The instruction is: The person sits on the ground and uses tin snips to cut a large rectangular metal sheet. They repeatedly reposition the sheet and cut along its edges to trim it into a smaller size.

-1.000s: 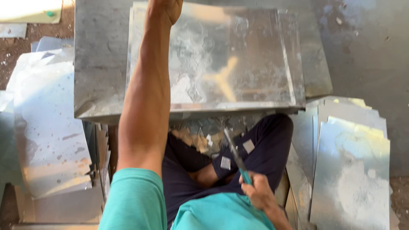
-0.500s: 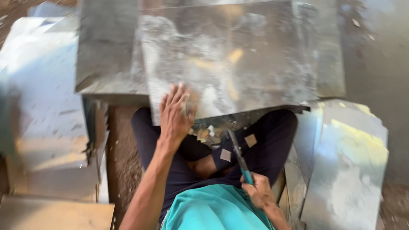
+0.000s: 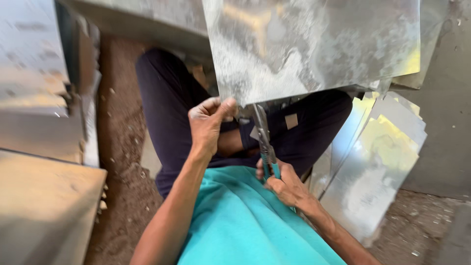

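Nearest, the right hand (image 3: 287,185) is wrapped tight around the teal handles of metal snips (image 3: 264,140). Beyond it, the left hand (image 3: 208,122) pinches the near edge of a large, dull silver metal sheet (image 3: 314,44) over the lap, the blades meeting that edge.

Cut metal sheets (image 3: 378,167) stacked; dirt floor (image 3: 120,162) beneath.

Silvery, mottled metal sheet (image 3: 314,44) — teal-handled snips (image 3: 265,142), teal shirt (image 3: 245,221), navy trousers (image 3: 167,108), reddish-brown dirt floor (image 3: 122,162).
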